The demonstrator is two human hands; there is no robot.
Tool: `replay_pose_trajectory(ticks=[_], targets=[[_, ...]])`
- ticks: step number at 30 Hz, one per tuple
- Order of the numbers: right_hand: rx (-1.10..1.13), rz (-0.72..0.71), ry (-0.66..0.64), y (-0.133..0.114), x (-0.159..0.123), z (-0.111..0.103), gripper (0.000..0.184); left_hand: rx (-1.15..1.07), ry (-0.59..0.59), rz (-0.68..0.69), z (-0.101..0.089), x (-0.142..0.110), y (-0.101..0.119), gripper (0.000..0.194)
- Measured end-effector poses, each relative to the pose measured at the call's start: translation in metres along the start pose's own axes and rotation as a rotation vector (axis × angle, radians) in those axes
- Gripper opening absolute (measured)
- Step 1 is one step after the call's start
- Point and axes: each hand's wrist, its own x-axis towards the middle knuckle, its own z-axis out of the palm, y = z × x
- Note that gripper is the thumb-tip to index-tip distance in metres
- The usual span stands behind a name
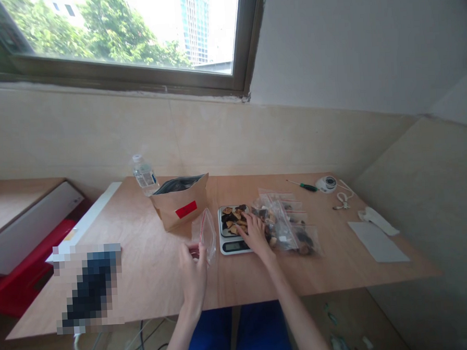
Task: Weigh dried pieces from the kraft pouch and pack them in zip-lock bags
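One scale (pixel 226 247), one paper pouch (pixel 180 205), one bottle (pixel 146 178), one screwdriver (pixel 308 187).

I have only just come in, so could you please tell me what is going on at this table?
A person's left hand holds a clear zip bag, while the right hand is at the brown, dried-looking pieces on a small scale. An open paper pouch stands beyond the left hand, and filled clear bags lie piled to the right of the scale.

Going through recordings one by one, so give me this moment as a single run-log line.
left hand: grips clear bag | right hand: at brown pieces on scale | nearby: paper pouch, filled bags
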Motion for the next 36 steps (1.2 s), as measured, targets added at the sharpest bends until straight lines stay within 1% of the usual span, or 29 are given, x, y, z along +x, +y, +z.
replay_pose_trajectory(ticks=[3,7,11,15,18,20,21,22,23,25,26,27,28,30,32,34,36], targets=[[-0.052,-0.009,-0.004,0.001,0.004,-0.003,0.044,0.020,-0.004,0.054,0.006,0.004,-0.003,0.026],[-0.064,-0.082,0.003,0.003,0.011,-0.006,0.038,0.044,-0.001,0.129,0.011,0.008,-0.007,0.020],[0.039,-0.109,0.034,0.004,0.013,-0.002,0.034,0.008,-0.022,0.134,0.014,0.008,-0.009,0.018],[0.138,-0.091,0.059,0.001,0.015,-0.004,0.033,-0.015,-0.040,0.122,0.016,0.007,-0.011,0.017],[0.253,-0.021,0.123,-0.012,0.017,-0.019,0.032,0.010,-0.051,0.110,0.018,0.007,-0.012,0.016],[0.383,0.056,0.183,-0.029,0.017,-0.034,0.031,0.012,-0.058,0.119,0.020,0.006,-0.013,0.015],[0.459,0.097,0.193,-0.040,0.015,-0.042,0.031,0.005,-0.063,0.128,0.021,0.006,-0.013,0.014],[0.538,0.138,0.174,-0.051,0.013,-0.050,0.030,-0.002,-0.068,0.138,0.023,0.006,-0.012,0.013],[0.608,0.161,0.095,-0.062,0.010,-0.057,0.030,-0.006,-0.071,0.148,0.024,0.005,-0.011,0.012],[0.703,0.139,-0.095,-0.080,0.005,-0.066,0.029,-0.011,-0.068,0.160,0.026,0.004,-0.008,0.012],[0.708,0.117,-0.175,-0.087,0.002,-0.068,0.027,-0.014,-0.061,0.159,0.027,0.002,-0.006,0.013],[0.684,0.098,-0.224,-0.092,0.000,-0.068,0.025,-0.022,-0.054,0.156,0.028,0.001,-0.004,0.013],[0.639,0.085,-0.248,-0.095,-0.002,-0.067,0.022,-0.032,-0.047,0.151,0.028,-0.001,-0.002,0.014],[0.525,0.081,-0.255,-0.100,-0.005,-0.064,0.017,-0.055,-0.036,0.144,0.029,-0.006,0.001,0.015],[0.449,0.092,-0.264,-0.104,-0.006,-0.061,0.016,-0.065,-0.031,0.151,0.030,-0.010,0.003,0.015],[0.421,0.104,-0.272,-0.110,-0.006,-0.058,0.019,-0.064,-0.023,0.150,0.032,-0.014,0.003,0.016],[0.444,0.106,-0.253,-0.116,-0.005,-0.058,0.027,-0.059,-0.007,0.138,0.033,-0.017,0.001,0.017]])
